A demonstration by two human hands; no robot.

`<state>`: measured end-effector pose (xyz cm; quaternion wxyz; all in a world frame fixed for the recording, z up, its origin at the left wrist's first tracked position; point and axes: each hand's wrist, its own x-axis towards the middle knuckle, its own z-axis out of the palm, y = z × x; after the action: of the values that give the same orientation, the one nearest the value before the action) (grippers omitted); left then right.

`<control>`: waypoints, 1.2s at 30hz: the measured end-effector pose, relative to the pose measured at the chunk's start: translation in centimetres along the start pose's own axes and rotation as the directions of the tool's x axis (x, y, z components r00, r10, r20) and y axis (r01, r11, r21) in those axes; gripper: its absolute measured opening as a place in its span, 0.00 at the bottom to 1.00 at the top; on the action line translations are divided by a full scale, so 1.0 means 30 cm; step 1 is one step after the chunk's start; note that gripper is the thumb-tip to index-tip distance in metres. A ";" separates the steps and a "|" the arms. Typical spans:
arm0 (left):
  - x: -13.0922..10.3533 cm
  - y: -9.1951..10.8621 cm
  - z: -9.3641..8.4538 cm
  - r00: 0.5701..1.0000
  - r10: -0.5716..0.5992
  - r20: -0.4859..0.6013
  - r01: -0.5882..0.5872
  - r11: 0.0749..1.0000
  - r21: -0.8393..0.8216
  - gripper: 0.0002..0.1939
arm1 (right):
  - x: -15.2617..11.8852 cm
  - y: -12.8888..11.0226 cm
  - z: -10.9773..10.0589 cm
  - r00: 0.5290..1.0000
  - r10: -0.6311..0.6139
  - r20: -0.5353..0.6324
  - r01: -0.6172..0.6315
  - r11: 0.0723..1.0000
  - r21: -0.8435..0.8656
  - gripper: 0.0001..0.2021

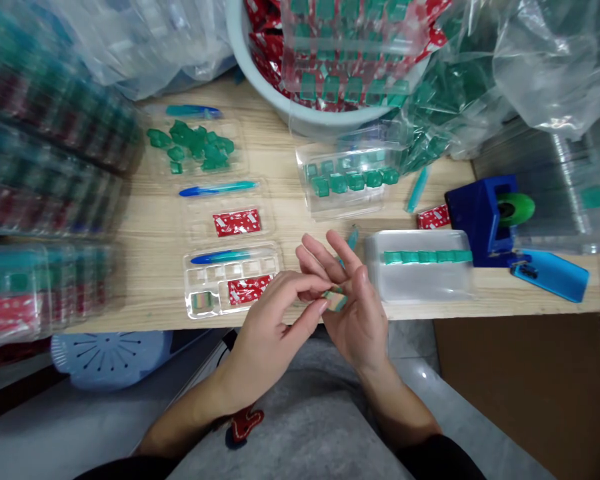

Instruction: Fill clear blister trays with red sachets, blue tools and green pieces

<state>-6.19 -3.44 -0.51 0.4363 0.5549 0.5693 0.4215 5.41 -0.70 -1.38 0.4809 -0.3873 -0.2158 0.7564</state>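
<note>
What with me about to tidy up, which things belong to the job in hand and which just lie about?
Likely in the job:
small striped piece being handled
front tray
its red packet
green blocks

Probably just lying about:
blue tape dispenser
loose red packet beside it
loose turquoise stick

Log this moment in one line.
left hand: fingertips at small striped item | right hand: fingers spread, palm up | tray by left hand: pen, red packet, striped square
</note>
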 end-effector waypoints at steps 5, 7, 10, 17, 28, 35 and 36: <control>-0.001 0.007 -0.023 0.999 -0.041 -0.026 0.038 0.996 -0.079 0.08 | 0.003 -0.001 -0.003 0.997 -0.005 0.075 0.004 1.000 0.008 0.15; -0.001 0.002 -0.025 1.000 -0.012 -0.026 0.010 0.999 -0.050 0.08 | 0.001 0.000 -0.008 0.994 -0.002 0.106 0.001 1.000 0.010 0.15; -0.003 -0.009 -0.018 0.999 0.054 -0.011 -0.053 0.996 0.068 0.09 | -0.009 -0.004 -0.013 0.990 -0.008 0.138 0.011 1.000 -0.019 0.15; -0.009 -0.014 0.002 0.990 0.143 -0.016 -0.133 0.953 0.272 0.10 | -0.008 0.001 -0.002 0.998 -0.038 0.059 0.043 0.996 -0.076 0.25; -0.010 0.009 -0.007 0.999 -0.044 0.009 0.045 0.992 -0.115 0.09 | 0.019 0.018 0.018 0.996 -0.091 -0.015 0.090 0.996 -0.015 0.24; -0.020 -0.011 0.035 0.997 -0.008 -0.082 0.002 0.997 -0.071 0.10 | 0.003 0.051 0.039 0.972 -0.229 -0.056 0.230 0.973 0.003 0.20; -0.019 -0.010 0.038 0.995 -0.011 -0.099 0.003 0.997 -0.078 0.10 | -0.001 0.060 0.040 0.964 -0.254 -0.071 0.254 0.967 -0.012 0.20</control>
<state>-5.18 -4.03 -1.09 0.4302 0.5139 0.5755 0.4686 3.46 -1.48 -1.91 0.5809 -0.3841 -0.2471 0.6737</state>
